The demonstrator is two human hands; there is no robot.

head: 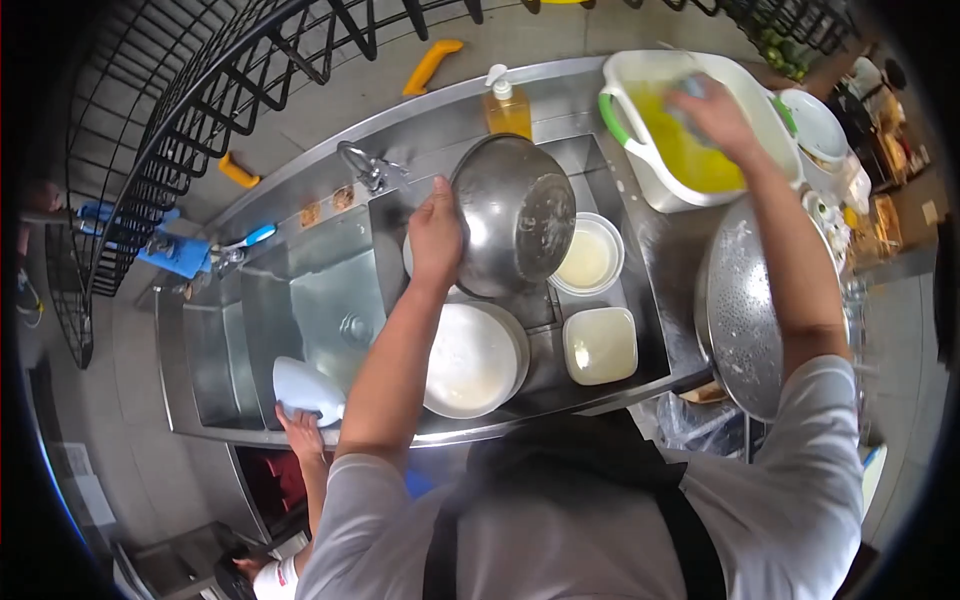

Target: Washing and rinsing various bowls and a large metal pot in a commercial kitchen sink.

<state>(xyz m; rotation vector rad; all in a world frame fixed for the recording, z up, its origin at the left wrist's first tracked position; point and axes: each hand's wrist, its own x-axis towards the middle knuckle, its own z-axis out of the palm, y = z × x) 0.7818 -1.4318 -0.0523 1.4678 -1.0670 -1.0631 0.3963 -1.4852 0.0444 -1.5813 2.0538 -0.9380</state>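
My left hand [437, 236] grips the rim of a large metal bowl [487, 217], tilted on its side over the sink with its underside showing. My right hand [712, 116] holds a blurred greyish-blue cloth or sponge [691, 112] over a white plastic tub [652, 191] of yellow-green liquid. Below the metal bowl, in the sink, are a big white bowl [472, 360], a small round white bowl [586, 255] and a squarish white dish [600, 346], each with cloudy liquid. A pump bottle of amber liquid [508, 112] stands behind the bowl. Water appears to run from the faucet [364, 166].
A second basin [330, 300] holds water at left. Another person's hand [301, 431] touches a pale blue-white container [304, 386] there. A large perforated metal colander [739, 315] is at right. A black wire rack [172, 112] hangs overhead. A blue-handled brush [259, 235] lies on the ledge.
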